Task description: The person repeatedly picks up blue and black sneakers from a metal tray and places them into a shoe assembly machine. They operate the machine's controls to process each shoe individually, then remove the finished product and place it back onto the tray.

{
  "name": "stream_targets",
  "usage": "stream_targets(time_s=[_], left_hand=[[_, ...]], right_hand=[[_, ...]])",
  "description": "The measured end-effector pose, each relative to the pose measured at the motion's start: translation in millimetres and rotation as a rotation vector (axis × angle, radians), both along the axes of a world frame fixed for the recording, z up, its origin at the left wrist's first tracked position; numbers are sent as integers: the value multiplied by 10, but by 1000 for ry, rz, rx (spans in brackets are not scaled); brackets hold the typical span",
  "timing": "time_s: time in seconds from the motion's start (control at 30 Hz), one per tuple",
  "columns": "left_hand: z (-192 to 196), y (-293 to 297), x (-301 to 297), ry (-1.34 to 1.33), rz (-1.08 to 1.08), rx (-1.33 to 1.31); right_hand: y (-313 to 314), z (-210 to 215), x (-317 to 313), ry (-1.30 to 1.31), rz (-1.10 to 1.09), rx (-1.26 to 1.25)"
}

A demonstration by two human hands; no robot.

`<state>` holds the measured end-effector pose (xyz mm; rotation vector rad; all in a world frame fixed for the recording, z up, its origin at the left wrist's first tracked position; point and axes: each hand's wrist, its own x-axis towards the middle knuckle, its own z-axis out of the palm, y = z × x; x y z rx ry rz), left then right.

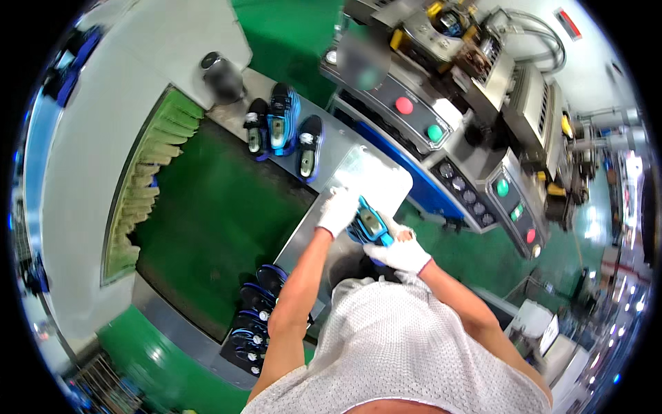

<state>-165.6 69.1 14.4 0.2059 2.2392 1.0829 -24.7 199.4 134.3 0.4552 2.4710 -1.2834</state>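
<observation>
1. Head view, progress. I hold one blue shoe (370, 226) between my two gloved hands above the near end of the shiny metal surface (369, 172). Three like shoes (281, 127) stand in a row at the far end of that surface, and a stack of dark shoes (254, 321) lies beside my left elbow. I judge the work to be partway: one shoe in hand, several set down, more waiting.
2. Head view, left hand (338, 210). My fingers (343, 196) are curled narrowly round the far end of the shoe, touching it.
3. Head view, right hand (403, 254). My fingers are closed about the near end of the shoe; how tightly, I cannot tell.
4. Head view, surroundings. A green conveyor belt (221, 214) runs on my left; a machine panel (420, 117) with red and green buttons stands beyond the surface.
</observation>
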Motion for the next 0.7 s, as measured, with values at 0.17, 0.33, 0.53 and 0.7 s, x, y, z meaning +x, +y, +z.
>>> stream_targets(time_s=[0.17, 0.33, 0.53, 0.7], left_hand=[[425, -49, -48, -129, 86, 21], [857, -95, 87, -298, 263, 52], [846, 56, -5, 48, 63, 55], [369, 149, 32, 440, -103, -125]], right_hand=[[79, 207, -31, -33, 29, -43], [167, -369, 237, 421, 184, -8], [-21, -973, 199, 511, 31, -128], [-28, -1415, 35, 418, 104, 64]])
